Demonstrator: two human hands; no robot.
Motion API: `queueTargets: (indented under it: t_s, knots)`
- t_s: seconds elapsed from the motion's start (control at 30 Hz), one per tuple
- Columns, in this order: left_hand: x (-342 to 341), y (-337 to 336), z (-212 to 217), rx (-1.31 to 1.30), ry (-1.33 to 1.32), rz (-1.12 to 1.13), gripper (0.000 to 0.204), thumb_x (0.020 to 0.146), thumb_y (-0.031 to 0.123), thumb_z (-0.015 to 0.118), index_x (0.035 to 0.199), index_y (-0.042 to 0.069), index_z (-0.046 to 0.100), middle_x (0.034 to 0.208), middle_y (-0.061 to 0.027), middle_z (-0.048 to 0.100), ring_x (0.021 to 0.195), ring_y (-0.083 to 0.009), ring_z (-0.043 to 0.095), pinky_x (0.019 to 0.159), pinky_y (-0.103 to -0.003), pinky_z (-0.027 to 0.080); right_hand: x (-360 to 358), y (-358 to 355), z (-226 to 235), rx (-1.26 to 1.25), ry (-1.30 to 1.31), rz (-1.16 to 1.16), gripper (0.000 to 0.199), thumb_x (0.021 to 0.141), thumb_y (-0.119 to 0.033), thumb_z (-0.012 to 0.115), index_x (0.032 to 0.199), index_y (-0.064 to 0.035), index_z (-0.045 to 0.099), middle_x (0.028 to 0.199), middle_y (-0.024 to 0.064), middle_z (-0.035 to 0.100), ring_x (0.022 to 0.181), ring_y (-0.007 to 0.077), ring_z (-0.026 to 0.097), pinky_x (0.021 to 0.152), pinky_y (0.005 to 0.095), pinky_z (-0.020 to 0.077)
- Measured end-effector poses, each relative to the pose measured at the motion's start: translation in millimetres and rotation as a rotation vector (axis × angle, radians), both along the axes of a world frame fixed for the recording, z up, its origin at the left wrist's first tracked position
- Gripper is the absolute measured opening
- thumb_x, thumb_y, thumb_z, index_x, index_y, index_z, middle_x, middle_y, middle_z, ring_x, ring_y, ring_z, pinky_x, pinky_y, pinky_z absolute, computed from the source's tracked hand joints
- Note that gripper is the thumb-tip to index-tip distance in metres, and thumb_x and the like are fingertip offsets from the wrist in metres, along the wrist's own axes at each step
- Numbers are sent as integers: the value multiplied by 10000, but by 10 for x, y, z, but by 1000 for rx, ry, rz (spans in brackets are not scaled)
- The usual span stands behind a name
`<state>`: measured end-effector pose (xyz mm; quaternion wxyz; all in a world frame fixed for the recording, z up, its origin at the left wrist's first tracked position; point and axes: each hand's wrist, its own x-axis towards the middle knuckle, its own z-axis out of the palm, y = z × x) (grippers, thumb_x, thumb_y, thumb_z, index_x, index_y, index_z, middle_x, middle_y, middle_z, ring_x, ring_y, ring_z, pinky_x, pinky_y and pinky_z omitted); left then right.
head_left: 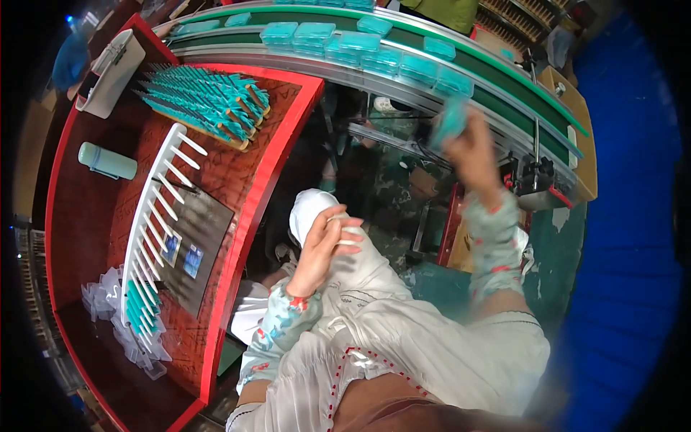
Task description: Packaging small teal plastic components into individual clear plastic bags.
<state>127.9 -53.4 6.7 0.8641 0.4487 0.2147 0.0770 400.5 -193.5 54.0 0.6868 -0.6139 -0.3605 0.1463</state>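
My right hand (475, 155) is raised at the near edge of the conveyor, gripping a small teal box (450, 121); both are smeared by motion. It looks like the clear-lidded teal boxes (360, 45) standing in rows and stacks on the belt. Above my lap hovers my left hand (324, 248), fingers loosely bent and apart, with nothing visible in it. Beside it on the left is the red-edged workbench (248, 209). A white toothed rack (154, 198) lies there, with teal pieces (142, 306) between its lower prongs.
A pegged wooden rack filled with teal strips (205, 101), a mint-coloured flask (108, 160), a white bin (111, 75) and loose clear plastic pieces (119, 324) sit on the bench. The green conveyor (533, 101) curves across the far side, by a cardboard box (584, 155). Another person's green clothing (446, 10) shows beyond.
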Motion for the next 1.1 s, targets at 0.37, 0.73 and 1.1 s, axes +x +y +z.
queueTargets:
  t_s: [0.37, 0.73, 1.1]
  knots:
    - [-1150, 323, -351, 318, 334, 401, 223, 965, 216, 558, 1089, 31, 554, 990, -45, 626, 838, -110, 605, 704, -257, 515, 3515, -1050, -756, -970, -957, -770, 508, 784, -227, 696, 1216, 15, 582, 1122, 286, 601, 1084, 403, 561, 980, 470, 408]
    - [-4073, 818, -386, 1249, 1283, 1380, 264, 851, 244, 655, 964, 8, 621, 907, -192, 625, 941, -357, 584, 798, -454, 453, -500, 258, -616, -361, -522, -101, 143, 908, -57, 591, 1009, 35, 633, 953, 86, 633, 888, 172, 574, 833, 301, 470]
    - [-5312, 1453, -376, 1466, 1487, 1632, 170, 881, 165, 564, 1018, 67, 592, 947, -175, 644, 880, -381, 610, 694, -459, 498, -3091, 1180, -720, -275, -432, 941, 102, 859, 4, 594, 950, 25, 637, 855, 99, 613, 764, 165, 582, 690, 263, 458]
